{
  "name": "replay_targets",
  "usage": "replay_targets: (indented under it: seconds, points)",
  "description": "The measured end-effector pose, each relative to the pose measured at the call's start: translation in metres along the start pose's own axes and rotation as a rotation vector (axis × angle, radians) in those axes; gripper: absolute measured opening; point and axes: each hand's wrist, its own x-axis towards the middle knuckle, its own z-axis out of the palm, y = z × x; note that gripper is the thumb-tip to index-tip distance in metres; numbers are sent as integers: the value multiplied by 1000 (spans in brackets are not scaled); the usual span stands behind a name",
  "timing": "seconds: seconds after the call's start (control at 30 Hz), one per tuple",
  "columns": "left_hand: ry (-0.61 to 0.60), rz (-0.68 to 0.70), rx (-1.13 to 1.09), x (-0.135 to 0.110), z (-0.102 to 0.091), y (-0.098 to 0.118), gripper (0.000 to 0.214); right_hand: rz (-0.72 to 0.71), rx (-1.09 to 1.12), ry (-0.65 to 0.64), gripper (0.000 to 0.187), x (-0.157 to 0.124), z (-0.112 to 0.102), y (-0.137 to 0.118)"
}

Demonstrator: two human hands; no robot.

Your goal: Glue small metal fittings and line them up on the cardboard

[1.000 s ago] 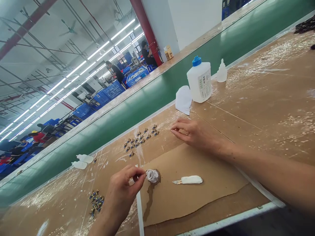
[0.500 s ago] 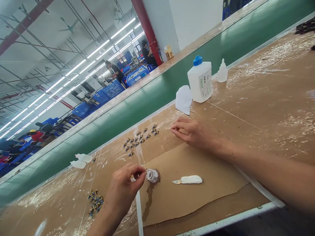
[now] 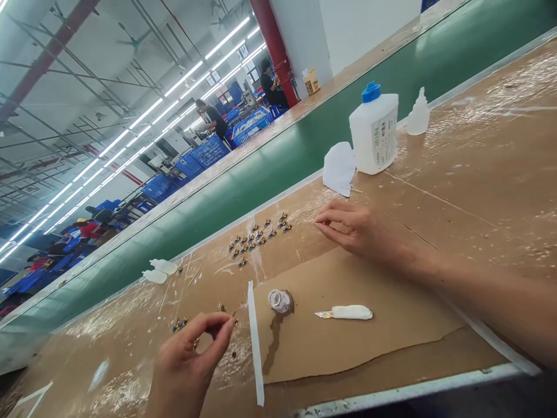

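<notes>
bare right forearm (image 3: 491,302), bare left hand (image 3: 185,366), slim fingers (image 3: 335,216)

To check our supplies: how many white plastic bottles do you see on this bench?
4: a blue-capped bottle and a small upright bottle on the right, two small bottles lying on the left.

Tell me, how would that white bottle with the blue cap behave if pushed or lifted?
The bottle stands upright on a wide flat base, so a light push probably wouldn't topple it. A shove near the blue cap might tip it, since it is fairly tall. Its smooth plastic sides could feel slippery.
</notes>
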Motion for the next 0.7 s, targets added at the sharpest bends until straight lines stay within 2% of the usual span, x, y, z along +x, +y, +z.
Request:
replay_targets:
  seconds: [0.13,0.23,0.3,0.43,0.57,0.7]
  points:
    - [168,-214,-98,-32,10,-37,39,-36,44,11,11,-3,4,-1]
    - [247,-292,-246,-45,28,-65,41,-36,53,-17,11,-5,6,-3]
    - [282,-325,-346,-49,38,-74,40,-39,47,-29,10,-7,7,-4]
    - [307,-383,-440,-50,48,-70,40,-51,44,-36,7,-9,6,-4]
    - [281,-391,-356,-45,47,-63,41,-34,12,-25,6,-9,5,-5]
    - [217,-414,-328,-39,43,-70,42,-41,-2,-12,7,-7,4,-9]
